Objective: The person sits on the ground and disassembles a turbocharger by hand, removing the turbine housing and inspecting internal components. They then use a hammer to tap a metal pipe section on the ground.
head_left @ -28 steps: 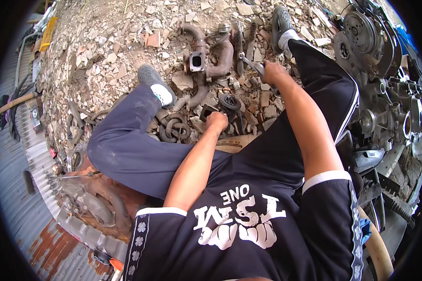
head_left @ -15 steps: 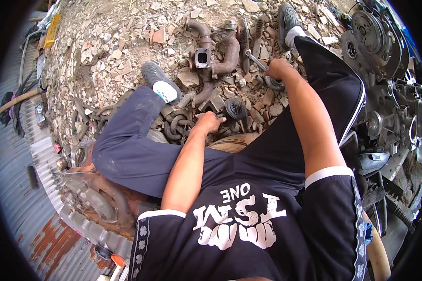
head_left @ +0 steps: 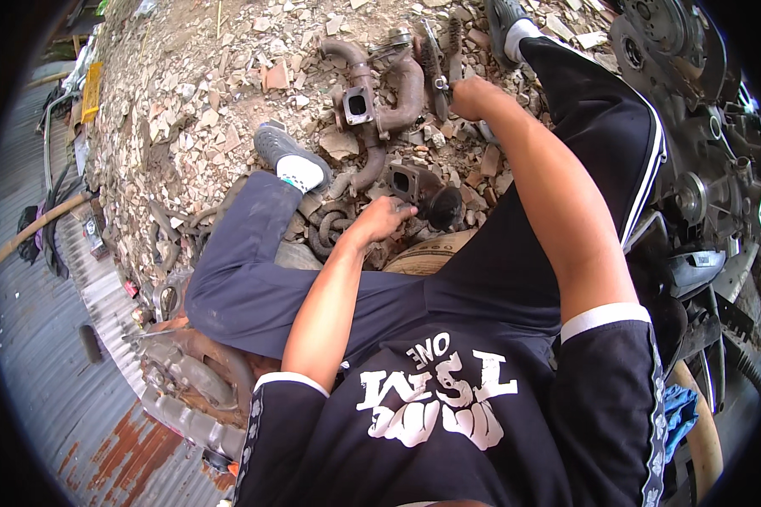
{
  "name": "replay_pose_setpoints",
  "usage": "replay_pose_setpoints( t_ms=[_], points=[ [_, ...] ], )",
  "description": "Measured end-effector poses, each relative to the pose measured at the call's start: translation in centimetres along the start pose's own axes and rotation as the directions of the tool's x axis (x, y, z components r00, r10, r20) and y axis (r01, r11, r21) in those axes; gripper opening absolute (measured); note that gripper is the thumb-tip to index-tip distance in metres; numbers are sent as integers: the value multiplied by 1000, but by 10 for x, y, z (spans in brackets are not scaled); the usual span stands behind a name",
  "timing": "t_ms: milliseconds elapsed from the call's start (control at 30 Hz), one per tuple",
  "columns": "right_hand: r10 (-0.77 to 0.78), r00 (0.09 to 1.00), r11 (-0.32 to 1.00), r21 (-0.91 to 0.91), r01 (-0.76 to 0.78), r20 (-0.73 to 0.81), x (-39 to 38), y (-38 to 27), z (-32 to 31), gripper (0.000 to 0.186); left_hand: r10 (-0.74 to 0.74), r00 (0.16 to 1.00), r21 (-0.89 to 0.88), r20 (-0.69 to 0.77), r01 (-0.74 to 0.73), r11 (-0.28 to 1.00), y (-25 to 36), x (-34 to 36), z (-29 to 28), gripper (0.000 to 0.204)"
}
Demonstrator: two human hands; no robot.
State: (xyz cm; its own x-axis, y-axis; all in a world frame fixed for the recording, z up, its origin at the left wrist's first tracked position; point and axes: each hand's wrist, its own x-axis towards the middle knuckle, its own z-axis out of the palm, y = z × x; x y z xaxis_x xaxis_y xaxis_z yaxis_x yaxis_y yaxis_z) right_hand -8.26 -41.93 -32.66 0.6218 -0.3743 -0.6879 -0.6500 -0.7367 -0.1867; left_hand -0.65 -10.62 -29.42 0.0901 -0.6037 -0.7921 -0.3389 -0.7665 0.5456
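My left hand (head_left: 384, 219) is beside a rusty turbo housing (head_left: 418, 182) with a square flange opening and a dark round end. Its fingers are loosely stretched toward the housing's lower edge, and no object shows in them; whether they touch it is unclear. Farther off to the right, my right hand (head_left: 479, 99) is closed around a wrench (head_left: 440, 83). The ring end sticks out past the fingers, while the rest is hidden by the hand. A rusty branched exhaust manifold (head_left: 370, 110) with a square flange lies on the rubble left of that hand.
Broken tile rubble (head_left: 220, 93) covers the ground ahead. Old metal parts (head_left: 693, 194) are heaped at my right, and a greasy engine casting (head_left: 194, 380) sits at my left. Corrugated metal sheeting (head_left: 51, 338) lies farther left. A wire brush (head_left: 455, 46) rests beyond my right hand.
The turbo housing has turned, and its square flange now shows more fully. My right hand has moved left and away from me with the wrench. The left hand's fingers have loosened.
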Motion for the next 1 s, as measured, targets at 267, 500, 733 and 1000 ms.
replay_pose_setpoints(
  t_ms=[267,500,733,1000],
  points=[
    [38,999,999,-18,-37,33,-9,11,3,36,-93,950,364,-297,202,909,3,27,-2,46],
    [220,954,972,132,-196,-204,-18,16,31,32,-203,933,121,-297,248,961,-76,36,-7,58],
    [-31,995,960,-276,55,91,-2,26,124,30,-186,928,109,-323,232,967,-65,44,8,62],
    [-45,975,940,-321,115,219,-23,23,96,32,-179,936,88,-304,215,973,-66,52,7,52]
  ],
)
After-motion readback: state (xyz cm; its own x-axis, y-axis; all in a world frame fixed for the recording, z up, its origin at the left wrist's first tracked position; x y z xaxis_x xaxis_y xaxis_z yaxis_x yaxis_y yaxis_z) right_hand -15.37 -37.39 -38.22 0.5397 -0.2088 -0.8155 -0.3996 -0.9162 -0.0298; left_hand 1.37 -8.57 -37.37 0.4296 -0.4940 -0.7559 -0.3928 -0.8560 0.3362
